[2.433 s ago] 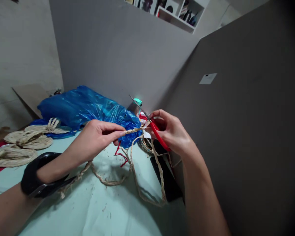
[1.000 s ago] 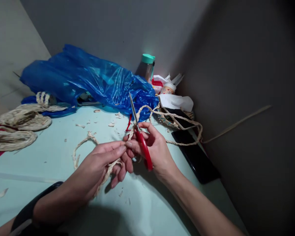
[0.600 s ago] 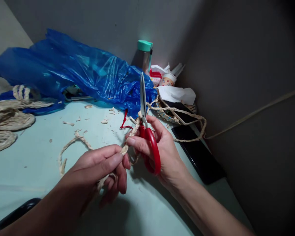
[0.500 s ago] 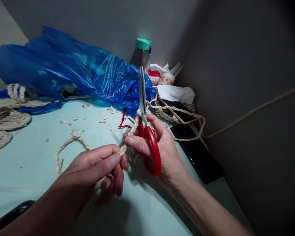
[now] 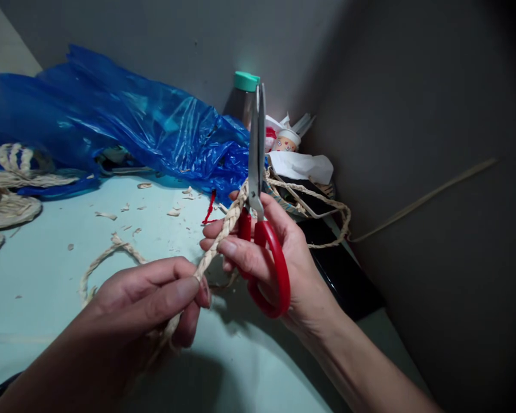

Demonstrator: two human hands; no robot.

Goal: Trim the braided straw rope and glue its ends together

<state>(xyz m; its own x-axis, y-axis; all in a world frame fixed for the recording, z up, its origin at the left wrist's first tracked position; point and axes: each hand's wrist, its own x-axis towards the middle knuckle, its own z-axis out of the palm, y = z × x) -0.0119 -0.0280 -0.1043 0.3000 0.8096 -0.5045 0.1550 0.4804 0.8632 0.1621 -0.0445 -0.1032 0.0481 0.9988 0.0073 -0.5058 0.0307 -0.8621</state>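
Note:
A pale braided cord [image 5: 222, 234] runs slantwise between my two hands. My left hand [image 5: 155, 301] pinches it between thumb and fingers, and its tail hangs below the palm. With my right hand [image 5: 279, 252] I hold scissors [image 5: 276, 269] with red handles, their blades nearly closed and pointing up. The right thumb lies beside the braid, and other right fingers pass behind it. The cord goes on past the right hand, looping over the table's right side. Another length of it curves on the table left of my hands.
Behind lies a crumpled blue plastic bag [image 5: 155, 120], with a green-capped bottle [image 5: 246, 83] and a paper cup [image 5: 287, 139] near the wall. Bundled pale fibre [image 5: 11, 209] is at left. Small scraps [image 5: 106, 216] and a red strand [image 5: 209, 207] dot the table. A black phone [image 5: 348, 275] lies right.
My left hand has moved slightly down and left, so a longer stretch of braid shows between the hands. The scissors have come a little closer to the camera. The view has shifted slightly.

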